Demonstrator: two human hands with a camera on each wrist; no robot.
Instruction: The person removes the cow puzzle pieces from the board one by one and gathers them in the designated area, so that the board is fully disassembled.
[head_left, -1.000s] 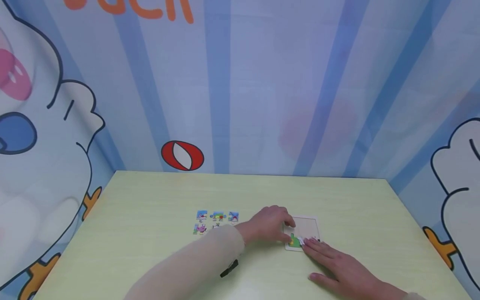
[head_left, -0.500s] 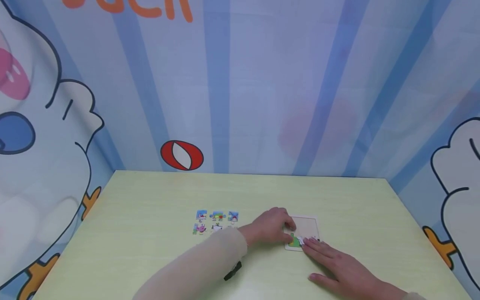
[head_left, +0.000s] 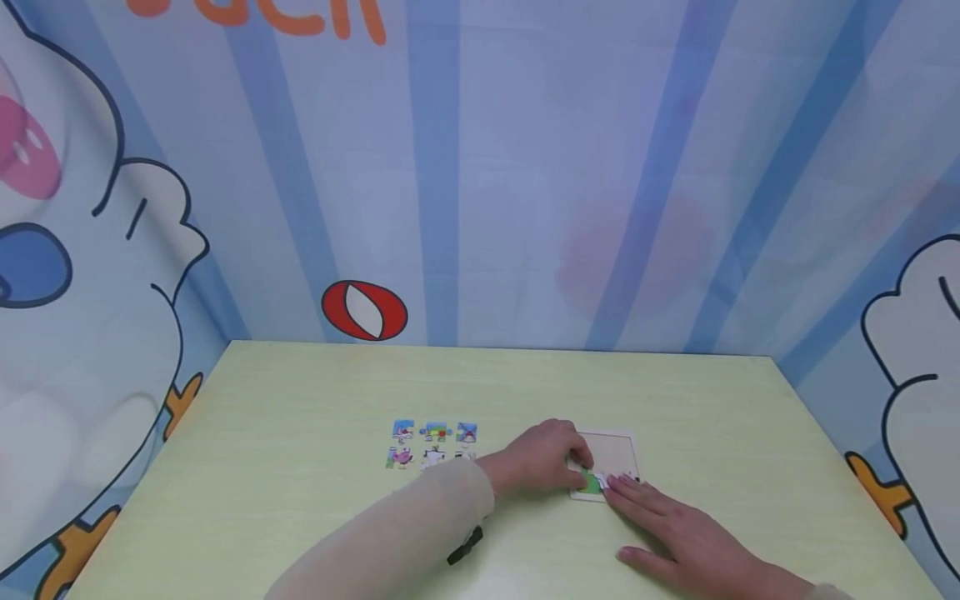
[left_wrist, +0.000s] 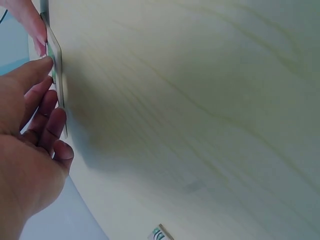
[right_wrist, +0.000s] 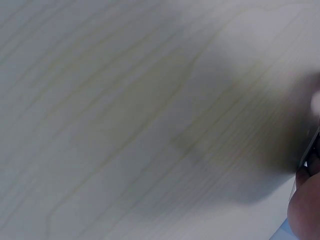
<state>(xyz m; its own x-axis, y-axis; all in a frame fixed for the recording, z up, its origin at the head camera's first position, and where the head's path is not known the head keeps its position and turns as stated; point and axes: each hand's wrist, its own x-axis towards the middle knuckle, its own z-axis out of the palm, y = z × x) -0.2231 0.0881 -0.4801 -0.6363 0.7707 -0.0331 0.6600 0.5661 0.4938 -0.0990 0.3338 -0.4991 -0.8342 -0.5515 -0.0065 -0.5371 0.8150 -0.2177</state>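
A shallow square puzzle tray [head_left: 611, 450] lies right of centre on the table in the head view. Along its near side sits a green puzzle piece [head_left: 591, 482], with white-patterned pieces beside it partly under fingers. My left hand [head_left: 542, 457] reaches over the tray's left side, thumb and curled fingers pinching at the green piece. In the left wrist view that hand [left_wrist: 37, 150] is at the tray [left_wrist: 59, 75], seen nearly edge-on. My right hand [head_left: 682, 529] lies flat, straight fingertips resting on the near right part of the tray. Only a sliver of it [right_wrist: 306, 205] shows in the right wrist view.
Left of the tray, several loose puzzle pieces [head_left: 436, 432] lie in two rows on the pale wooden table [head_left: 322, 392], the near row partly hidden by the left sleeve [head_left: 397, 525]. A patterned cloth backdrop [head_left: 510, 183] stands behind the table and along its sides.
My left hand has shifted slightly right and nearer, its thumb and fingers coming closer together at the green piece. The right hand keeps its place on the tray.
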